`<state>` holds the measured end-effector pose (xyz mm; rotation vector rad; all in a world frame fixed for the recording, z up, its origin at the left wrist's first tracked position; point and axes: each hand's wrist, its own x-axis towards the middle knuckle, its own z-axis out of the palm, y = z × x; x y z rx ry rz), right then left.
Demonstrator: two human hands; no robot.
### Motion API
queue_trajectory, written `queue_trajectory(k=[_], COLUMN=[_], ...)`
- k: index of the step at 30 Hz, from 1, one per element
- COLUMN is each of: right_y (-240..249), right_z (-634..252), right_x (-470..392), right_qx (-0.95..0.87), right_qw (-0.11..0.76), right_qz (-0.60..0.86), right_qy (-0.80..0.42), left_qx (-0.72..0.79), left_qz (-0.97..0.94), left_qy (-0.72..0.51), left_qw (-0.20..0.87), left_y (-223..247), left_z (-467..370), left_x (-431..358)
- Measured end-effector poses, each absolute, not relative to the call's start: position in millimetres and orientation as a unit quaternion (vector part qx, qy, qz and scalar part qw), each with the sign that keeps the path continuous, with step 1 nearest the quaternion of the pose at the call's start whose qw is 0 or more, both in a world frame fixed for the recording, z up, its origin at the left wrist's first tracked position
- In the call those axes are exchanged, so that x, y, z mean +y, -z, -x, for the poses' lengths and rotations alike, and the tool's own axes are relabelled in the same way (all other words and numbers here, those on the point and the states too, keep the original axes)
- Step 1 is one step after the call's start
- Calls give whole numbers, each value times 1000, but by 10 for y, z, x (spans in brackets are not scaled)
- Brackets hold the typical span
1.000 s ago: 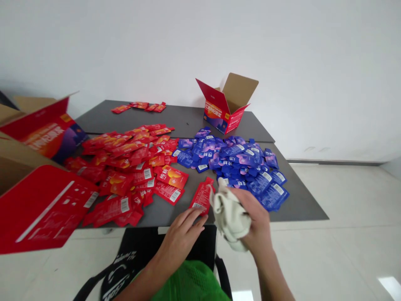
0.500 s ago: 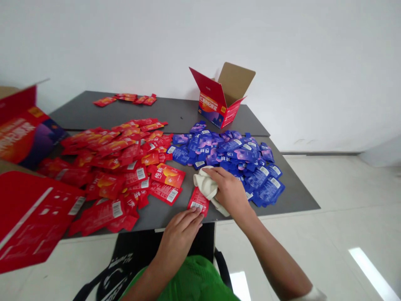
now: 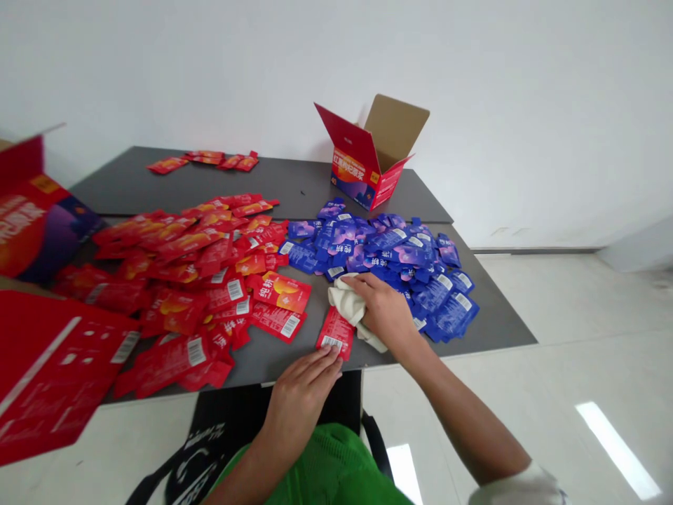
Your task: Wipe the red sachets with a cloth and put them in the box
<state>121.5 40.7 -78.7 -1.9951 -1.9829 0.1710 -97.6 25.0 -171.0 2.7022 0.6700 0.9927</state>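
Observation:
A small red pouch (image 3: 336, 328) with a barcode lies near the table's front edge. At its lower end are the fingers of my left hand (image 3: 305, 393), close together and holding it against the table; its thumb is hidden. My right hand (image 3: 386, 312) is closed on a bunched cream cloth (image 3: 347, 303), which covers the pouch's upper right end. Left of this pouch lies a pile of red pouches (image 3: 184, 245), with one orange-printed pouch (image 3: 284, 292) at its near side. Blue pouches (image 3: 389, 242) are heaped just beyond and right of my right hand.
An open red carton (image 3: 355, 175) stands at the back of the grey table (image 3: 294, 186). Another open carton (image 3: 57, 372) fills the left side. A few red pouches (image 3: 169, 165) lie at the far left. Behind the table rises a white wall (image 3: 499, 105).
The cloth and my right hand have shifted slightly up and right, showing more of the red pouch. My left hand stays on its lower end. The view has tilted slightly.

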Motion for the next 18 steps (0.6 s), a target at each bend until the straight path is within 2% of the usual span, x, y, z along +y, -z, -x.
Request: queue_trajectory(k=[3, 7, 10, 14, 18], right_y=[766, 946, 1028, 906, 745], right_z=[-988, -868, -1044, -1271, -1118], right_x=[140, -5, 225, 530, 334], right_qx=[-720, -742, -727, -703, -703], right_qw=[186, 139, 134, 128, 176], right_qz=[662, 636, 661, 695, 686], right_qy=[-92, -158, -127, -73, -66], left_qx=[236, 250, 233, 233, 239], left_qz=[-910, -915, -914, -909, -906], left_qy=[-325, -293, -315, -328, -332], left_qw=[103, 120, 109, 108, 104], left_y=[1686, 1662, 1673, 1700, 1683], left_z=[979, 983, 978, 971, 972], left_x=[240, 239, 248, 251, 247])
